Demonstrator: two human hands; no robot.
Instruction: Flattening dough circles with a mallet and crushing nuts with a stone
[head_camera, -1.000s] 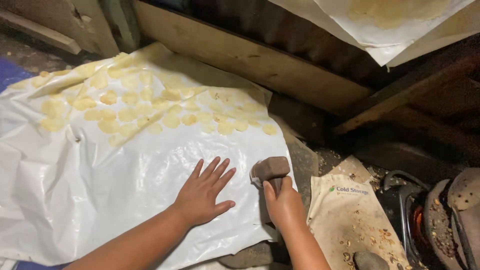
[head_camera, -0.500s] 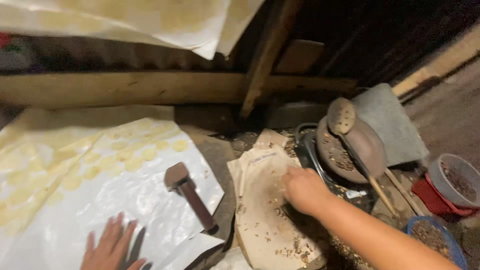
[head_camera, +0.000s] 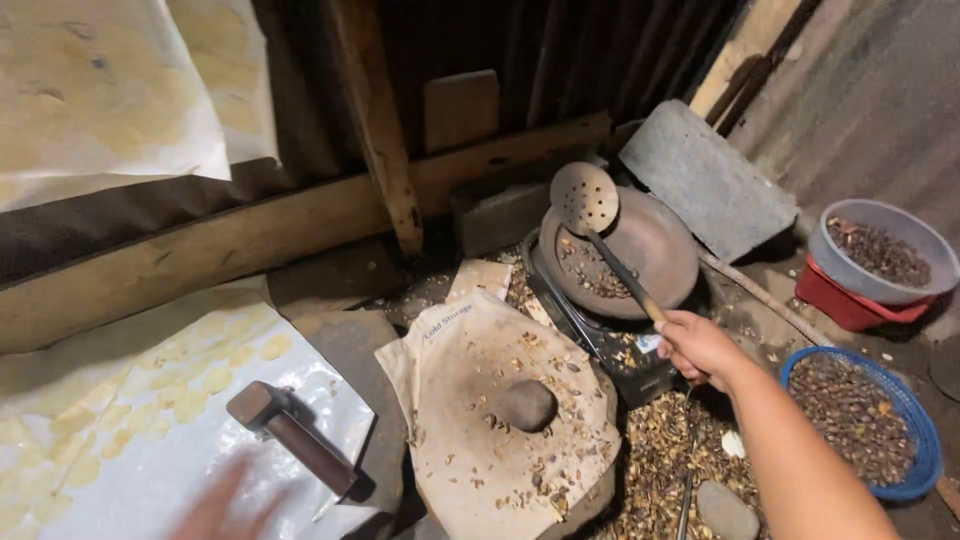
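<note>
The left hand (head_camera: 215, 505) is hovering blurred over the white plastic sheet (head_camera: 150, 470), its finger state unclear, beside a wooden mallet (head_camera: 290, 438). The right hand (head_camera: 697, 347) is gripping a perforated skimmer (head_camera: 600, 225), fingers clamped on its handle, over the roasting pan (head_camera: 650, 245). Corrugated wall (head_camera: 880, 90) is rising behind.

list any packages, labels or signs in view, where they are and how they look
Paper sack: flattened on the ground in the middle, tan and stained, dark lettering near its top left corner, a stone resting on it.
No signs or screens.
</note>
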